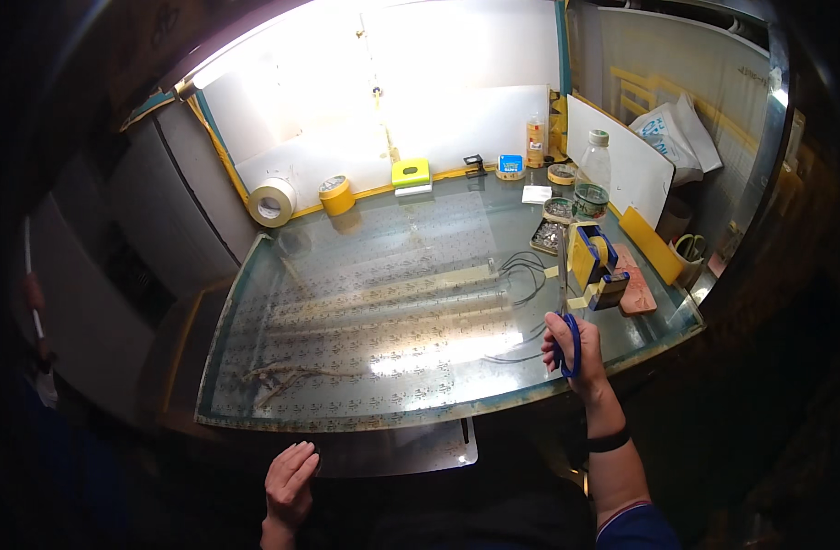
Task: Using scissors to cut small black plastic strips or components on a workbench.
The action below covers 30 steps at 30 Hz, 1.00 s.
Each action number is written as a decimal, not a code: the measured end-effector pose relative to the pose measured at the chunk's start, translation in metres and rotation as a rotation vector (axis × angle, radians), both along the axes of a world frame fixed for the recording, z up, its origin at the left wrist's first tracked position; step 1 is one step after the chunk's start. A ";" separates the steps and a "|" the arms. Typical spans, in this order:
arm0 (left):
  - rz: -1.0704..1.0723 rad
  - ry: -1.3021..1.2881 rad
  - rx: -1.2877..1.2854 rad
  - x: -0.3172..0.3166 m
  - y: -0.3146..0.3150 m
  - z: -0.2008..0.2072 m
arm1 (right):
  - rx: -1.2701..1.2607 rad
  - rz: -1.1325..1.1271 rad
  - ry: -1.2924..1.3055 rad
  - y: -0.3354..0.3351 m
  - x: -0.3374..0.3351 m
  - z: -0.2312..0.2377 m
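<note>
A pair of scissors [567, 341] with blue handles is in my right hand [576, 353], its closed blades pointing up and away over the right part of the glass-topped table [346, 284]. Just beyond this hand stands a blue and yellow tape dispenser [592, 261]. My left hand [290, 481] is in front of the table's near edge, beside a metal panel [392, 449] that sits lower than the glass. Its fingers are curled and pressed together. A dark rounded edge shows at the fingertips, but I cannot make out what it is.
Tape rolls [272, 203], a yellow-green hole punch [411, 176], an orange bottle [535, 142] and a clear bottle [594, 174] line the back. Black cords [527, 275] lie at right, near a tin of small metal pieces [547, 236]. Brown strands [296, 374] lie front left.
</note>
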State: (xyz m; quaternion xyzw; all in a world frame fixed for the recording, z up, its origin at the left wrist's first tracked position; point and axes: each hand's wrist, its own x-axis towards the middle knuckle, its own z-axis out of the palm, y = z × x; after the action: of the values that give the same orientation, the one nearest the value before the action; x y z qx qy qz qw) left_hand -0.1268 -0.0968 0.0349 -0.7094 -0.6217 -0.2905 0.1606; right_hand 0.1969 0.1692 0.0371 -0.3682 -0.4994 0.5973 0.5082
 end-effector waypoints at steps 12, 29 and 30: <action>-0.254 0.004 0.218 -0.016 0.098 0.047 | 0.007 0.016 0.026 -0.002 -0.011 -0.002; 0.152 0.114 -0.697 0.005 0.154 0.017 | 0.012 0.018 0.033 0.000 -0.010 -0.004; 0.151 0.082 -0.686 0.004 0.152 0.017 | 0.020 0.018 0.035 -0.002 -0.011 -0.002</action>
State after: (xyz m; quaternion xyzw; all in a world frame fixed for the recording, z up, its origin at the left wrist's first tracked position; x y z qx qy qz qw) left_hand -0.1229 0.0555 0.0521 -0.6853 -0.7267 -0.0234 -0.0412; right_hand 0.1855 0.1676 0.0350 -0.3482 -0.4998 0.6032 0.5149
